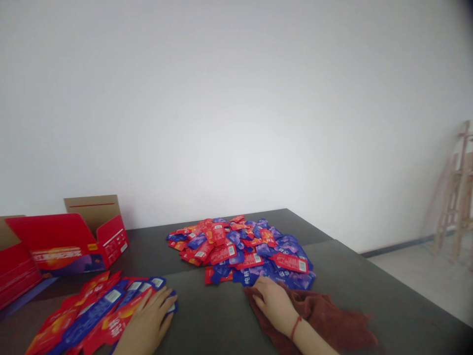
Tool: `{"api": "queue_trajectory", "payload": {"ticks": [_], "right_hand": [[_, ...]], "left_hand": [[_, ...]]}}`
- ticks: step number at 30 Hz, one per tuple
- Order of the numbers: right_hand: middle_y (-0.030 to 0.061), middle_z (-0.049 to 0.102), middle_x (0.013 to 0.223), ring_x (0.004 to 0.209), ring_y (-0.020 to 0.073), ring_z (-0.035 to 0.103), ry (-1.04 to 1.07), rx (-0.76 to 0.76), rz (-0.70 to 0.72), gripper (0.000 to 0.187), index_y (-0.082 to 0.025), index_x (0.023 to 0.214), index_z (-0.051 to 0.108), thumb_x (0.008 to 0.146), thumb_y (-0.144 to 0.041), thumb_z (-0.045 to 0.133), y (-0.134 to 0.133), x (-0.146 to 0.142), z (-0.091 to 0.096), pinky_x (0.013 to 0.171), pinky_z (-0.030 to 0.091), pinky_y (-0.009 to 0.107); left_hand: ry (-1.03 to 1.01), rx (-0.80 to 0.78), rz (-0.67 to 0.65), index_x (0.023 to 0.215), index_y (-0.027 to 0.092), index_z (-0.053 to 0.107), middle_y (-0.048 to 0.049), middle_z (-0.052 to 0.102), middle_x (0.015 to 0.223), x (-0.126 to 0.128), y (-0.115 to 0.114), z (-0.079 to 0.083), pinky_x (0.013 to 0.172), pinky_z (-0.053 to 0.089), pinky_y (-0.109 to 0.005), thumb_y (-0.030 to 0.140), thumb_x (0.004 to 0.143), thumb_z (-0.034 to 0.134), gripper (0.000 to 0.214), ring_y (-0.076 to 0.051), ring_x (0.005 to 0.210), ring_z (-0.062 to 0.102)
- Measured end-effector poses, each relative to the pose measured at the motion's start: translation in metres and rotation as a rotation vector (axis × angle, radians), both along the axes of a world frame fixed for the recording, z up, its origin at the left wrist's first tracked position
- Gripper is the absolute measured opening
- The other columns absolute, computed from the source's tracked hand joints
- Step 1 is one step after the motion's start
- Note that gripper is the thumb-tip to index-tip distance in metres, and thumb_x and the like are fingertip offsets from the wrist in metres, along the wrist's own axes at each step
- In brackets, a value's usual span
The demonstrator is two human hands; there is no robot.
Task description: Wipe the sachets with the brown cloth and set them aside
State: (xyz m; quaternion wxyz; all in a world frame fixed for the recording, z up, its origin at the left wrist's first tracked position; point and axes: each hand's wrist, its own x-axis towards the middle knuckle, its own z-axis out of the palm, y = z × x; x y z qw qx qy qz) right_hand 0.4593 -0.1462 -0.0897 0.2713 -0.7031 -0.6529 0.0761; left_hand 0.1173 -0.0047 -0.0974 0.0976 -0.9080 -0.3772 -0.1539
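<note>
My left hand lies with its fingers spread over flat red and blue printed cartons, unfolded and piled at the front left. Over on the right, my right hand, with a red string round the wrist, is curled on a reddish-brown cloth and grips its near left part. Its fingertips are partly hidden and sit by the front edge of a broad heap of small red and blue sachets. Some of these sachets are printed with white lettering and barcodes.
An open red carton with raised flaps stands at the back left, and another red box is cut off by the left edge. The dark table reaches the white wall. A wooden easel-like stand is far right.
</note>
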Motion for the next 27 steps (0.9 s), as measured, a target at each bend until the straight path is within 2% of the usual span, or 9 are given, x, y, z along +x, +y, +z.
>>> {"api": "queue_trajectory", "payload": {"ticks": [4, 10, 13, 15, 17, 20, 23, 25, 27], "right_hand": [[0.0055, 0.066, 0.095, 0.094, 0.0201, 0.059, -0.008, 0.013, -0.004, 0.023, -0.021, 0.086, 0.067, 0.088, -0.020, 0.045, -0.001, -0.001, 0.001, 0.086, 0.038, 0.028], [0.0050, 0.066, 0.092, 0.092, 0.0207, 0.059, -0.046, 0.018, -0.025, 0.022, -0.020, 0.082, 0.066, 0.089, -0.020, 0.045, 0.000, -0.002, 0.000, 0.083, 0.038, 0.029], [0.0052, 0.066, 0.093, 0.092, 0.0206, 0.059, -0.034, 0.011, -0.026, 0.022, -0.020, 0.082, 0.066, 0.088, -0.019, 0.045, 0.001, -0.002, 0.000, 0.084, 0.038, 0.029], [0.0054, 0.066, 0.094, 0.093, 0.0203, 0.059, -0.019, 0.013, -0.017, 0.021, -0.020, 0.084, 0.066, 0.087, -0.017, 0.045, 0.002, -0.002, 0.000, 0.085, 0.038, 0.028], [0.0058, 0.066, 0.094, 0.094, 0.0202, 0.059, -0.013, 0.014, -0.014, 0.021, -0.020, 0.085, 0.066, 0.087, -0.017, 0.045, 0.002, -0.002, 0.000, 0.086, 0.038, 0.028], [0.0063, 0.066, 0.095, 0.095, 0.0207, 0.059, -0.024, 0.012, -0.016, 0.020, -0.020, 0.085, 0.066, 0.087, -0.018, 0.046, 0.002, 0.000, -0.002, 0.086, 0.038, 0.029], [0.0057, 0.066, 0.094, 0.094, 0.0200, 0.059, -0.017, 0.020, 0.002, 0.020, -0.020, 0.085, 0.066, 0.088, -0.019, 0.045, 0.003, 0.002, -0.004, 0.086, 0.038, 0.028], [0.0049, 0.066, 0.093, 0.093, 0.0191, 0.059, -0.003, 0.034, 0.010, 0.020, -0.020, 0.084, 0.065, 0.088, -0.019, 0.046, 0.004, 0.004, -0.006, 0.084, 0.039, 0.027], [0.0042, 0.066, 0.093, 0.091, 0.0187, 0.059, -0.001, 0.049, 0.004, 0.019, -0.020, 0.082, 0.064, 0.089, -0.020, 0.047, 0.005, 0.005, -0.007, 0.082, 0.039, 0.027]], "left_hand": [[0.123, 0.055, 0.176, 0.122, 0.025, 0.063, -0.0099, 0.057, 0.133, -0.010, 0.019, 0.005, 0.107, 0.025, -0.061, 0.027, 0.088, 0.044, 0.039, -0.032, 0.129, 0.046], [0.212, 0.084, 0.296, 0.124, 0.018, 0.061, -0.0154, 0.057, 0.132, -0.013, 0.043, 0.010, 0.104, 0.027, -0.059, 0.021, 0.090, 0.039, 0.041, -0.032, 0.126, 0.047], [0.204, 0.084, 0.333, 0.122, 0.014, 0.062, -0.0170, 0.056, 0.132, -0.010, 0.048, 0.015, 0.104, 0.027, -0.059, 0.017, 0.087, 0.039, 0.041, -0.034, 0.127, 0.046], [0.176, 0.087, 0.306, 0.120, 0.014, 0.063, -0.0161, 0.055, 0.133, 0.004, 0.044, 0.018, 0.107, 0.024, -0.056, 0.013, 0.084, 0.040, 0.042, -0.032, 0.128, 0.044], [0.118, 0.042, 0.227, 0.120, 0.014, 0.062, -0.0142, 0.055, 0.133, 0.031, 0.034, 0.020, 0.109, 0.022, -0.051, 0.013, 0.085, 0.040, 0.042, -0.029, 0.128, 0.044], [-0.005, -0.173, 0.157, 0.127, 0.011, 0.055, -0.0157, 0.056, 0.132, 0.083, 0.018, 0.019, 0.106, 0.030, -0.044, 0.026, 0.087, 0.046, 0.044, -0.028, 0.126, 0.046], [-0.032, -0.242, 0.121, 0.133, 0.011, 0.048, -0.0153, 0.051, 0.137, 0.125, 0.010, 0.014, 0.105, 0.032, -0.040, 0.033, 0.081, 0.056, 0.057, -0.028, 0.128, 0.044], [-0.040, -0.255, 0.102, 0.132, 0.010, 0.048, -0.0159, 0.051, 0.137, 0.140, 0.010, 0.013, 0.105, 0.033, -0.038, 0.035, 0.080, 0.058, 0.060, -0.028, 0.128, 0.044], [-0.049, -0.265, 0.090, 0.129, 0.010, 0.051, -0.0165, 0.053, 0.133, 0.143, 0.012, 0.015, 0.103, 0.035, -0.039, 0.037, 0.078, 0.059, 0.058, -0.029, 0.125, 0.046]]}}
